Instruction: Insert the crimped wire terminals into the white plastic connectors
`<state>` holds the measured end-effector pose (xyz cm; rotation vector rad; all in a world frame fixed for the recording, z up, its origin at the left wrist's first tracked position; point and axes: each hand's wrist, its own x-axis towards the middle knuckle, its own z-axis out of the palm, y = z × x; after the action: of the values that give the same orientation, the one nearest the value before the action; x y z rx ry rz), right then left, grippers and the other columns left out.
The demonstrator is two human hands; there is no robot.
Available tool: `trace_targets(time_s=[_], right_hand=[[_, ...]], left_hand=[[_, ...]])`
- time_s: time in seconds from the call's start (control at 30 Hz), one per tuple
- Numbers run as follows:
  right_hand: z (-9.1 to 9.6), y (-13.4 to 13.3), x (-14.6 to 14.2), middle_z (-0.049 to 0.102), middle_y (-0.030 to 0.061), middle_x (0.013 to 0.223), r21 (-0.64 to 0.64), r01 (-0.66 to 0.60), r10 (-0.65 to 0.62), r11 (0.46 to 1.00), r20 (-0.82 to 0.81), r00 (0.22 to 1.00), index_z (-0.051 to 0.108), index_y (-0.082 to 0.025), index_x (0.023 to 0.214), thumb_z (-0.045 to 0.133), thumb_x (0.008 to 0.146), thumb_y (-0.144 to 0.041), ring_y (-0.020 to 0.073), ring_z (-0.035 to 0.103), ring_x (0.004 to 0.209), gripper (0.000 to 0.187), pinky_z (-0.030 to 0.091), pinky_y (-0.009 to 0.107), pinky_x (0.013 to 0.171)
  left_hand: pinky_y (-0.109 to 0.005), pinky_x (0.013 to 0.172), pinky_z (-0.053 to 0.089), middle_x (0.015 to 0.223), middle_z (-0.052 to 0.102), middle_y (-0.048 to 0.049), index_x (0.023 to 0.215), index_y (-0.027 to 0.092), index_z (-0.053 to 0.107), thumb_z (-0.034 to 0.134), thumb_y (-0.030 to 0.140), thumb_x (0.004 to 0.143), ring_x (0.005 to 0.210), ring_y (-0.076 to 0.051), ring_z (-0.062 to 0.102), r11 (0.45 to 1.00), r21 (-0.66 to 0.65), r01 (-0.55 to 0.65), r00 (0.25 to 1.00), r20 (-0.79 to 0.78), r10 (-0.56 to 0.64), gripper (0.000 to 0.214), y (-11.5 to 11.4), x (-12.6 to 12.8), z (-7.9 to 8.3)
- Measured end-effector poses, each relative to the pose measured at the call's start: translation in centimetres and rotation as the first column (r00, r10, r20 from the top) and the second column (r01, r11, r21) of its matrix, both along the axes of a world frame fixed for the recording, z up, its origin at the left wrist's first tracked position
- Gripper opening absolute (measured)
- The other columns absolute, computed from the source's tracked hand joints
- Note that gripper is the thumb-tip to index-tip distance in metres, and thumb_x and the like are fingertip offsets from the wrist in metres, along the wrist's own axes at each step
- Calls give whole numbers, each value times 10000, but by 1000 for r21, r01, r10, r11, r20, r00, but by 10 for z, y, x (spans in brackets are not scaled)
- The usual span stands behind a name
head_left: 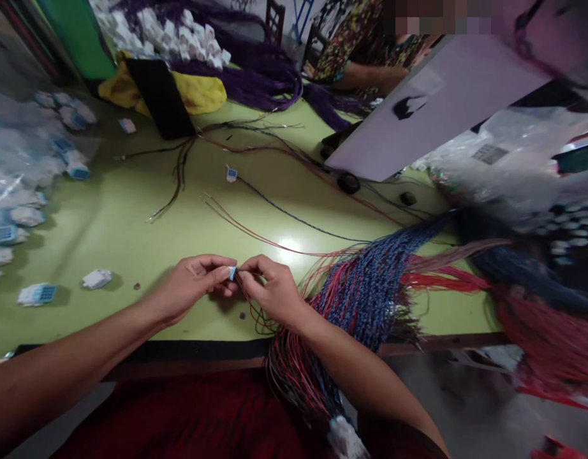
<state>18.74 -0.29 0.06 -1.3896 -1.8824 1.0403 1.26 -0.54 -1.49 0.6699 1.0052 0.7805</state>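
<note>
My left hand pinches a small white and blue connector just above the near edge of the green table. My right hand meets it from the right, fingers closed on thin red wires at the connector. Those wires loop down under my right wrist. A thick bundle of twisted blue and red wires lies to the right of my hands and hangs over the table edge.
Loose white and blue connectors and bags of them lie at the left. One wired connector rests mid-table. A black tablet, yellow cloth, purple wires and another person's arm are at the back. A white board leans at right.
</note>
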Motion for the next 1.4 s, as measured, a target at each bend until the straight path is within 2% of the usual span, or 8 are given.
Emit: trace_targets(time_s=[0.4, 0.6, 0.7, 0.87, 1.03, 1.2, 1.3, 1.4], right_hand=[[-10, -7, -3, 594, -37, 562, 17, 25, -26, 1000, 70, 997, 615, -179, 740, 524, 842, -193, 79, 501, 506, 137, 413, 199, 534], [10, 18, 9, 674, -17, 667, -66, -75, 88, 995, 220, 972, 674, -168, 796, 547, 887, -242, 75, 582, 599, 173, 446, 166, 578], [24, 64, 33, 710, 20, 846, 63, 75, -97, 995, 517, 851, 682, -173, 865, 563, 878, -215, 104, 626, 778, 127, 458, 195, 713], [18, 121, 75, 680, 123, 893, 152, 200, -251, 968, 630, 735, 656, -134, 714, 582, 742, -71, 203, 599, 878, 101, 421, 284, 771], [9, 122, 91, 650, 77, 753, 256, 232, -342, 938, 584, 737, 602, -163, 656, 547, 706, -90, 178, 565, 749, 104, 398, 266, 702], [31, 110, 96, 627, 51, 775, 420, 356, -527, 835, 420, 739, 569, -156, 872, 458, 803, -195, 159, 543, 681, 137, 418, 278, 660], [42, 83, 81, 618, 12, 749, 460, 274, -448, 845, 329, 831, 562, -179, 929, 527, 798, -240, 137, 525, 626, 149, 427, 272, 642], [41, 42, 48, 648, 24, 775, 387, -80, -60, 919, 337, 940, 604, -201, 890, 512, 850, -234, 132, 557, 657, 106, 435, 264, 647]], left_hand=[[-292, 620, 482, 668, 717, -46, 903, 134, 716, 791, 344, 685, 608, -159, 637, 999, 32, 1, 997, -72, 1, 312, -1, 4, 0], [-294, 639, 488, 753, 737, -62, 948, 130, 673, 822, 371, 652, 648, -164, 657, 1000, 12, -26, 999, -31, 27, 410, -4, 3, -1], [-293, 621, 483, 773, 736, -77, 959, 128, 662, 816, 380, 660, 677, -179, 667, 999, 41, -31, 999, -22, 32, 420, -5, 4, 2], [-301, 629, 489, 803, 739, -89, 945, 126, 652, 825, 389, 643, 684, -181, 672, 998, 39, -44, 999, -26, 45, 436, -3, 4, 7], [-323, 725, 515, 806, 737, -78, 940, 119, 651, 810, 342, 678, 696, -164, 680, 998, 29, -49, 998, 33, 48, 379, -2, 2, 7], [-317, 724, 520, 835, 733, -79, 908, 116, 660, 781, 264, 714, 688, -149, 675, 998, 14, -64, 994, 87, 62, 272, 1, 1, 5], [-312, 714, 514, 791, 733, -66, 902, 122, 681, 766, 230, 727, 676, -148, 673, 998, 8, -68, 992, 106, 67, 223, 1, 0, 6], [-288, 691, 499, 745, 739, -45, 899, 125, 703, 751, 211, 737, 661, -142, 666, 998, -1, -65, 993, 102, 65, 190, -1, -2, 8]])
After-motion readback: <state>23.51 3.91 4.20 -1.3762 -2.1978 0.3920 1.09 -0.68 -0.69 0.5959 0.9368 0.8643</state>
